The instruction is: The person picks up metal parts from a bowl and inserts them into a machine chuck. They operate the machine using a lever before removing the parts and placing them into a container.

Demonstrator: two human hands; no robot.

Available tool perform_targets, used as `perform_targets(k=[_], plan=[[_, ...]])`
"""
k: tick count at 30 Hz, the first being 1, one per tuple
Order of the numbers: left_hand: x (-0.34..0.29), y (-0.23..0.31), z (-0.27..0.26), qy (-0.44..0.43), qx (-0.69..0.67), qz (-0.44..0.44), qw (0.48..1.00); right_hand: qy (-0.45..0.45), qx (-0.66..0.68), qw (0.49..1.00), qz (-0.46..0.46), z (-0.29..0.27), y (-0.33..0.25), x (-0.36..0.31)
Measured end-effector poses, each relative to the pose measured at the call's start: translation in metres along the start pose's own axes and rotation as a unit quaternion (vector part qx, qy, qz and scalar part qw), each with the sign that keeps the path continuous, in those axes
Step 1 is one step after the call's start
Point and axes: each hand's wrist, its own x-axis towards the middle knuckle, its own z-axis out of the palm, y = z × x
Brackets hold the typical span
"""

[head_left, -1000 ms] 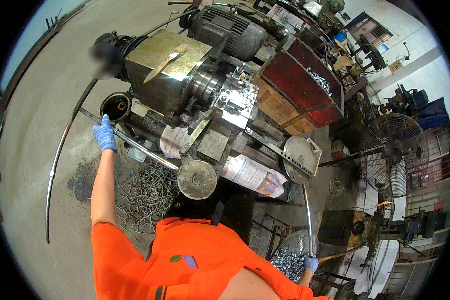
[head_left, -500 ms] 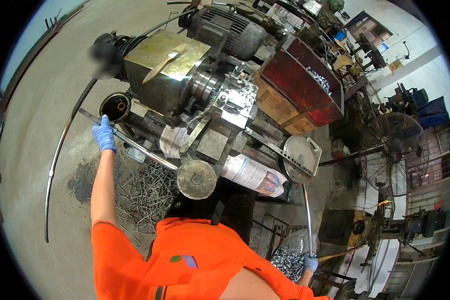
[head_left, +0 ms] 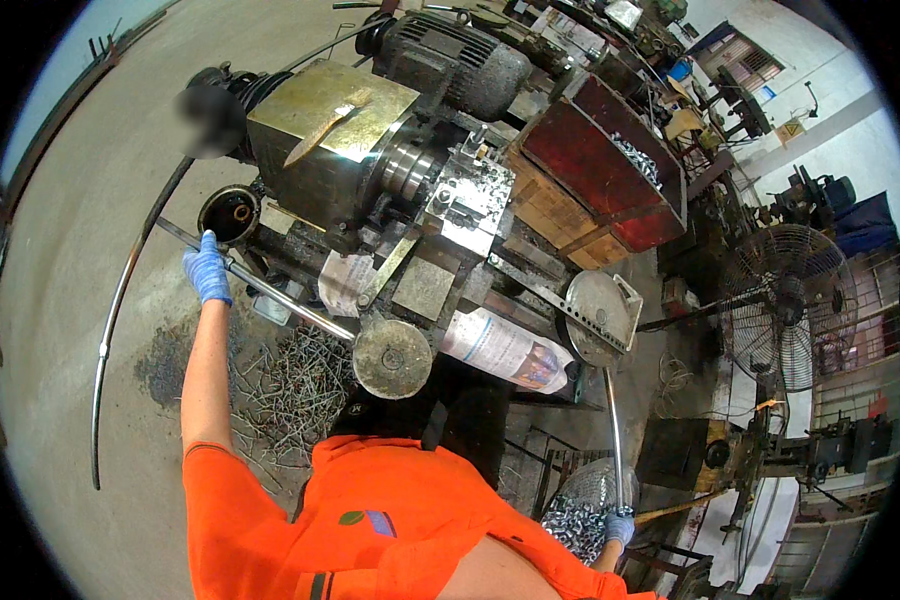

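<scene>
My left hand (head_left: 207,272), in a blue glove, is wrapped round a shiny steel lever (head_left: 290,306) that slants down to a round grey metal disc (head_left: 392,358) at the front of a machine. At the lower right my gloved right hand (head_left: 619,527) closes on the end of a second steel lever (head_left: 615,430), which rises toward another round plate (head_left: 597,315). Between the levers sits the machine's bright metal clamp block (head_left: 470,205), beside a steel spindle (head_left: 407,170). A brass-coloured cover (head_left: 335,105) tops the housing, with a wooden-looking stick (head_left: 318,138) lying on it.
Scattered metal rods (head_left: 295,390) lie on the floor at left. A wire basket (head_left: 580,505) of small metal parts stands by my right hand. Behind the machine is a red metal bin (head_left: 600,165); a large fan (head_left: 785,300) stands at right. A long thin rod (head_left: 118,300) curves down at left.
</scene>
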Motion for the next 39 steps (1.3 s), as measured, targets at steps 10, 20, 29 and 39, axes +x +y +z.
perform_targets(k=[10, 20, 29, 39], plan=[[-0.002, 0.004, 0.001, -0.014, -0.033, -0.008, 0.999, 0.008, -0.013, 1.000, 0.010, 0.016, 0.019, 0.012], [-0.003, 0.003, 0.000, -0.009, -0.018, 0.014, 1.000, 0.022, -0.014, 0.999, 0.018, 0.009, 0.009, -0.001], [0.001, -0.003, 0.002, -0.009, -0.046, 0.016, 0.999, 0.017, -0.021, 1.000, 0.011, 0.005, -0.001, -0.009], [-0.002, 0.002, 0.002, -0.018, -0.065, -0.001, 0.998, 0.003, -0.001, 1.000, -0.027, 0.015, 0.018, -0.002]])
